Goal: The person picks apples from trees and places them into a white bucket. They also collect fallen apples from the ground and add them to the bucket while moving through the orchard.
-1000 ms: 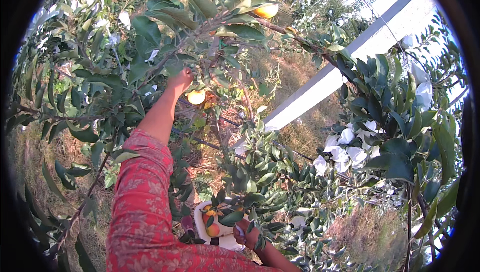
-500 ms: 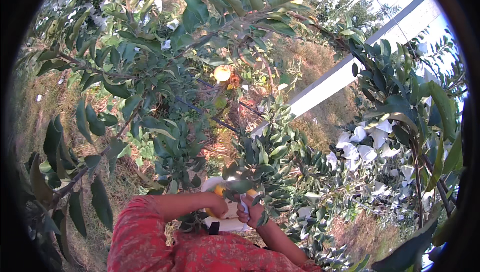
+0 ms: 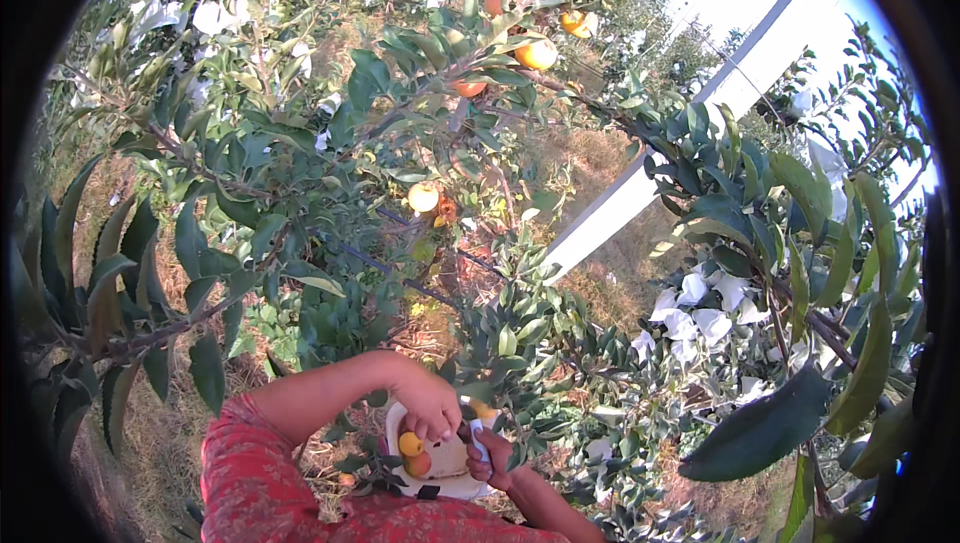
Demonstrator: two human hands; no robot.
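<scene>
A white bucket (image 3: 452,486) stands against my red patterned clothing, with a yellow apple (image 3: 410,443) and a redder apple (image 3: 418,464) at its left side. My left hand (image 3: 425,403) is over the bucket's far rim, fingers bent downward and slightly apart; nothing shows in them. My right hand (image 3: 495,461) is at the bucket's right side, its fingers wrapped round a narrow whitish thing (image 3: 479,437) with a dark upper end. Just beyond it, a yellow-orange apple (image 3: 483,410) shows partly among leaves.
Leafy branches (image 3: 190,318) reach in from the left, and large leaves (image 3: 760,428) hang close on the right. More apples (image 3: 536,54) hang ahead. A pale post (image 3: 610,208) slants behind the branches. White bags or sheets (image 3: 700,318) lie in the foliage at right.
My left hand has moved up and away from the apples in the bucket, uncovering two of them. My right hand has shifted slightly down and left. The view has tilted, showing more apples ahead.
</scene>
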